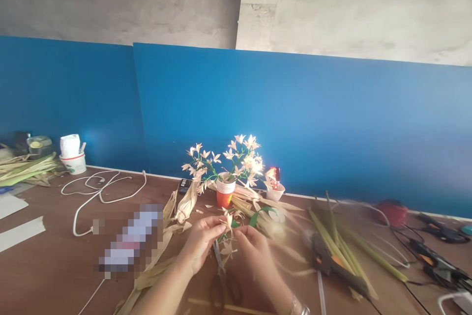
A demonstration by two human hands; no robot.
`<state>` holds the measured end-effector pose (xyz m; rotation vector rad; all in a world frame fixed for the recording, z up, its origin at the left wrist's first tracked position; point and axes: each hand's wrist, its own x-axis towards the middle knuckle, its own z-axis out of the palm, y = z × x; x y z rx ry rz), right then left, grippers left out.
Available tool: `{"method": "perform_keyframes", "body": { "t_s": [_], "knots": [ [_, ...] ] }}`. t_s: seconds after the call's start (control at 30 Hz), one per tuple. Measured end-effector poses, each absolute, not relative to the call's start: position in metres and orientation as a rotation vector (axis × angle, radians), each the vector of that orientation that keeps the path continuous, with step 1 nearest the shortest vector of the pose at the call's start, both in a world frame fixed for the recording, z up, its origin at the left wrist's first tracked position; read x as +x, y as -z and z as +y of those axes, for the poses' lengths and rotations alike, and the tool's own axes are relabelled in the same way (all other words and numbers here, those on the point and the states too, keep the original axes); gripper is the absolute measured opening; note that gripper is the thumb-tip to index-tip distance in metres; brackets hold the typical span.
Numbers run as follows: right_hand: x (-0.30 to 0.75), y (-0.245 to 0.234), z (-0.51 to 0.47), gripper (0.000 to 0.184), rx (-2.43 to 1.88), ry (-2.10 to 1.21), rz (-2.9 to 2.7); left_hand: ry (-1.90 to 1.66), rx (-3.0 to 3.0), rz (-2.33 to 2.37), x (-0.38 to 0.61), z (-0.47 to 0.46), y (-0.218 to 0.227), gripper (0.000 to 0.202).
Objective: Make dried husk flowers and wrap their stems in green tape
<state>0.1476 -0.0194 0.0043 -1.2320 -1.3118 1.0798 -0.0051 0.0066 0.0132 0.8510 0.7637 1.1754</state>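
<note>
My left hand and my right hand meet low in the middle over a brown table. Both pinch a small cream husk flower on a green stem, the fingers closed round it. Just below them lie scissors on the table. Behind the hands stands an orange paper cup holding a bunch of finished cream flowers. Dried corn husks lie to the left of the hands.
White cables curl at the left, near a white cup and a pile of green leaves. Long green stalks, a glue gun, a red spool and black tools lie right. A blue wall panel backs the table.
</note>
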Motion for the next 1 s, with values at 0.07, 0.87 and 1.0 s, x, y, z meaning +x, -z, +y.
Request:
{"method": "perform_keyframes", "body": {
  "t_s": [0.07,0.87,1.0],
  "knots": [
    [0.146,-0.001,-0.020,0.031,-1.218,-1.172,-1.242,-1.175,0.874,0.782,-0.001,0.004,-0.010,0.026],
    [0.143,-0.008,-0.027,0.040,-1.257,-0.756,-1.778,-1.417,0.938,0.882,0.000,0.012,-0.005,0.028],
    [0.143,-0.010,-0.030,0.042,-1.346,-0.624,-1.930,-1.429,0.933,0.893,0.001,0.010,-0.006,0.026]
  ]
}}
